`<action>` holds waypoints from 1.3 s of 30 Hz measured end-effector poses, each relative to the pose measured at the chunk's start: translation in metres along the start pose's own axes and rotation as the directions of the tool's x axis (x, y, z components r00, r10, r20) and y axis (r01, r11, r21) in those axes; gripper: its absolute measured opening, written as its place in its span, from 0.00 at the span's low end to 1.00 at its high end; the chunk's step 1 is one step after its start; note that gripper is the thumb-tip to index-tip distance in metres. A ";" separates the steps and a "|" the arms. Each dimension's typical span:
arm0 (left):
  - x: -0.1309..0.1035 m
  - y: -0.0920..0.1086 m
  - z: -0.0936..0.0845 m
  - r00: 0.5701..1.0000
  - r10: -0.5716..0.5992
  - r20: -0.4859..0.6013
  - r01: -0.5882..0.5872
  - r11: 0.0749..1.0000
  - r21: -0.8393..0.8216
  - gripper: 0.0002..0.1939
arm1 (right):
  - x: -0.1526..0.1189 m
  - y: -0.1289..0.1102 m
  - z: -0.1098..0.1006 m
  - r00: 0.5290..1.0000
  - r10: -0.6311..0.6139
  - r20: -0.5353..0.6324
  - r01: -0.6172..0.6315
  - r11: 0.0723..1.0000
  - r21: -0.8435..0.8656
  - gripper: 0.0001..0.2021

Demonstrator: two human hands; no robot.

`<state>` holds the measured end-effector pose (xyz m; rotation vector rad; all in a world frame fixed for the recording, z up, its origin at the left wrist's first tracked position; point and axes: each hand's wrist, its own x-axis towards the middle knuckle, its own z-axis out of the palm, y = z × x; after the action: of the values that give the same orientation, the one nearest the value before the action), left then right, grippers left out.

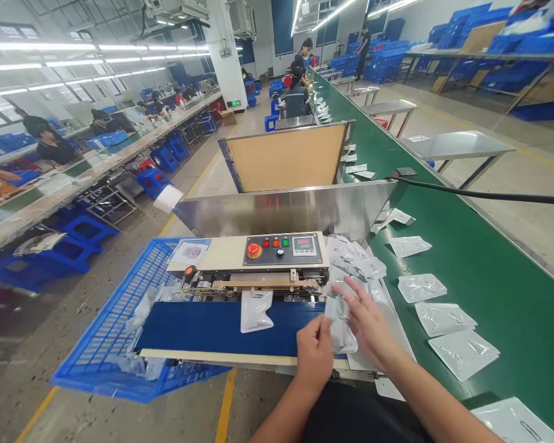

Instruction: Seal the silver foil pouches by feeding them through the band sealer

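My left hand pinches the edge of a white plastic pouch, held upright at the right end of the sealing machine's blue belt. Just to the right of that pouch is my right hand, its fingers stretched out and apart; whether its thumb touches the pouch I cannot tell. Another white pouch hangs from the sealing machine at its top edge and lies over the blue belt. Beyond my right hand, a pile of similar pouches rests beside the machine.
On my right runs a green conveyor carrying several spaced pouches. A blue basket with clear plastic bags stands at the left. Behind the machine rises a metal panel. A black cable crosses the conveyor. Other people sit farther off.
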<state>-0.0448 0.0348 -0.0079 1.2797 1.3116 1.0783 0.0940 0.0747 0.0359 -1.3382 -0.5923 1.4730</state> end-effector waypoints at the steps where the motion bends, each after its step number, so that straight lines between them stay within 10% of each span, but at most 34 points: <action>1: 0.004 0.000 -0.001 0.999 -0.012 -0.037 0.012 1.000 -0.010 0.33 | 0.001 0.001 -0.006 1.000 -0.015 -0.018 0.015 1.000 0.001 0.43; 13: 0.019 -0.018 0.011 0.998 0.029 0.048 -0.030 1.000 0.007 0.30 | -0.003 0.038 -0.062 1.000 0.000 -0.016 -0.003 0.981 -0.192 0.31; 21: 0.060 -0.052 0.014 0.924 -0.359 -0.130 0.335 0.925 -0.179 0.31 | 0.049 0.052 -0.067 0.979 0.010 -0.205 -0.058 0.972 -0.230 0.24; 31: 0.068 -0.052 -0.058 0.897 -0.393 -0.201 0.351 0.911 -0.218 0.33 | 0.058 0.052 -0.022 0.994 0.083 -0.067 -0.098 0.961 -0.259 0.23; 35: 0.054 -0.058 -0.094 0.860 -0.443 -0.252 0.358 0.877 -0.320 0.29 | 0.027 0.057 -0.064 0.990 0.052 -0.133 -0.083 0.967 -0.240 0.29; 39: 0.030 -0.066 -0.137 0.770 -0.303 -0.562 0.236 0.953 -0.191 0.24 | -0.023 0.065 -0.175 0.855 -0.059 -0.516 -0.113 0.948 -0.296 0.33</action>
<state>-0.1891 0.0654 -0.0561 0.6462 1.8025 1.3709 0.2309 -0.0162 -0.0564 -1.9192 -0.4607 0.9858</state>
